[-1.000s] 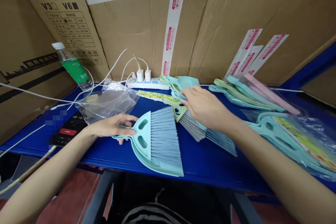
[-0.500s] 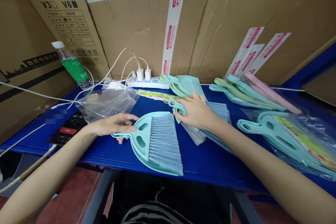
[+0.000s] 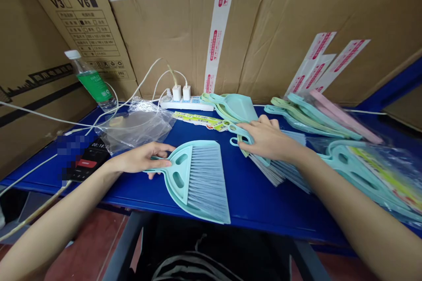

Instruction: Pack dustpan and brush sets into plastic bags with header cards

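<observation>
My left hand (image 3: pixel 145 158) is closed on the handle end of a mint-green brush (image 3: pixel 206 180), which lies face up in a matching dustpan (image 3: pixel 217 218). Its thumb presses on top, and the fingers curl around and below. To the right, my right hand (image 3: pixel 265 138) is closed over the handles of several hand brushes (image 3: pixel 268 173), mint and light green, with grey and blue bristles. The palm and fingers partly cover them. Behind that hand, green and mint dustpans (image 3: pixel 242 104) lie stacked. A yellow-green label card (image 3: pixel 199 118) rests left of them.
Bagged dustpan sets (image 3: pixel 316 118) lie at the back right, with another bagged set (image 3: pixel 369 180) in front. A power strip (image 3: pixel 194 104) with cables, a clear plastic bag (image 3: pixel 135 125), a phone (image 3: pixel 89 158) and a bottle (image 3: pixel 92 81) occupy the left. Cardboard walls enclose the back.
My right hand has slid the bunch of brushes to the right, away from the dustpan in my left hand. The left hand has stayed nearly in place.
</observation>
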Available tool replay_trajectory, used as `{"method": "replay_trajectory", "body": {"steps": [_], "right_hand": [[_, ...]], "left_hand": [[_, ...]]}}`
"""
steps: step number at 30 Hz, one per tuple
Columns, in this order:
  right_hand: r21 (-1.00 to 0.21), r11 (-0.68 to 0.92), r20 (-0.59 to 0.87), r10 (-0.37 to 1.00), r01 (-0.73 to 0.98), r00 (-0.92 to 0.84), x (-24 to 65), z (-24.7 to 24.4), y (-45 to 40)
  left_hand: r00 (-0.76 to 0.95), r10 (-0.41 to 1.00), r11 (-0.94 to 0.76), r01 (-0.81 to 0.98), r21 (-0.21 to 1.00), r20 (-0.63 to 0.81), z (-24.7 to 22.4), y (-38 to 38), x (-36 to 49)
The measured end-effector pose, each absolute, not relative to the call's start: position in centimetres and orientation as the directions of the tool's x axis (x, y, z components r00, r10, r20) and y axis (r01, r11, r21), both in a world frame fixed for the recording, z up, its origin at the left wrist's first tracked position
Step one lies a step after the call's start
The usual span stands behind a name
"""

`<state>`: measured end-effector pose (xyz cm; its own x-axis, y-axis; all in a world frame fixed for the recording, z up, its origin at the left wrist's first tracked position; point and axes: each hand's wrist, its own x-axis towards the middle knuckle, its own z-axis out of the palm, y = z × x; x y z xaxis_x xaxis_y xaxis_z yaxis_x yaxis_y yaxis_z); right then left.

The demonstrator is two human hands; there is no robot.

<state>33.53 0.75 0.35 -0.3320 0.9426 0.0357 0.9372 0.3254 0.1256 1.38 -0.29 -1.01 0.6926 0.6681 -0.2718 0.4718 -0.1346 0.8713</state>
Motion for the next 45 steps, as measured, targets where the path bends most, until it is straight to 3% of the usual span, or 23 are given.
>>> {"method": "replay_trajectory", "body": {"steps": [9,16,22,26,32,37,45], "right_hand": [[0.140,0.363,0.002,0.930,0.921,-0.367,34.5,0.8,0.4],[0.168,0.387,0.127,0.904,0.907,-0.409,35.3,0.0,0.4],[0.162,0.449,0.193,0.858,0.878,-0.475,35.0,-0.2,0.0],[0.138,0.591,0.239,0.759,0.795,-0.606,34.2,-0.6,-0.1],[0.120,0.698,0.278,0.660,0.707,-0.698,33.4,-1.1,-0.3],[0.130,0.699,0.259,0.661,0.703,-0.705,33.1,-1.1,-0.5],[0.108,0.686,0.227,0.688,0.719,-0.690,32.7,-1.0,-0.7]], "left_hand": [[0.688,0.695,-0.213,0.473,0.855,-0.207,-1.1,-0.3,1.4],[0.716,0.682,-0.357,0.506,0.785,-0.152,-0.7,-0.2,2.6],[0.706,0.699,-0.602,0.667,0.440,-0.114,1.1,0.6,4.2],[0.720,0.694,-0.716,0.689,0.112,0.008,2.5,1.8,6.4],[0.862,0.495,-0.808,0.503,-0.307,0.109,2.6,5.5,12.5],[0.960,0.280,-0.874,0.267,-0.406,0.027,1.2,8.3,15.7],[0.964,0.257,-0.860,0.258,-0.441,0.063,1.9,8.4,15.1]]}}
